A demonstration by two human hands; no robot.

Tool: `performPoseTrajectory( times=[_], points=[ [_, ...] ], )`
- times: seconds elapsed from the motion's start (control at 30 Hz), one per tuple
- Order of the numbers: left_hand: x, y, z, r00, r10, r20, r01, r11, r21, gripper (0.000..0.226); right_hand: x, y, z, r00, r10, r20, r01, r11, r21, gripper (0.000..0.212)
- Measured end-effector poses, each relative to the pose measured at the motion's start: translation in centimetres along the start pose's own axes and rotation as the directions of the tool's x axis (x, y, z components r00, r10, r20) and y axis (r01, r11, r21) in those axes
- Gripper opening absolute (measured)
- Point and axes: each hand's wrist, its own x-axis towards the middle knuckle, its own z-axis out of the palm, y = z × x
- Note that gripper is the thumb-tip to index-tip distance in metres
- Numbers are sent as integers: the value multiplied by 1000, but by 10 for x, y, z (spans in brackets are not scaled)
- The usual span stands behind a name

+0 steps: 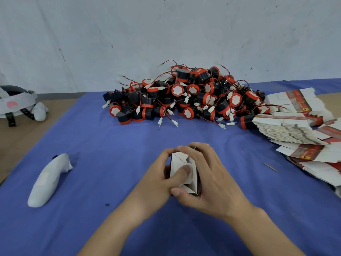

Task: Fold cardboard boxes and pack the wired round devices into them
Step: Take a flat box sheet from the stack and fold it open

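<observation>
While beside flat cartons (287,126), heaped wired devices (184,97).

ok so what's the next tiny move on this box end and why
Probably press the end flaps down flat with the left hand's thumb and tuck them in. Both it and the right hand grip the small box, whose end flaps look creased inward but not yet flat, so that end seems unclosed. Picking from the pile of round devices can wait.
</observation>
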Motion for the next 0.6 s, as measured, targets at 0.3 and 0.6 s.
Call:
performPoseTrajectory(
  times=[0.3, 0.6],
  points=[
    [0, 4, -4, 999, -52, -16, 51, 995, -84, 24, 1, -2, -1, 1000, 5, -24, -3, 998, 67, 68],
    [-1, 4, -2, 1000, -22, 2, 22, 999, -40, 30, -2, -1, -5, 1000, 22, -17, -20, 995, 94, 68]
  ],
)
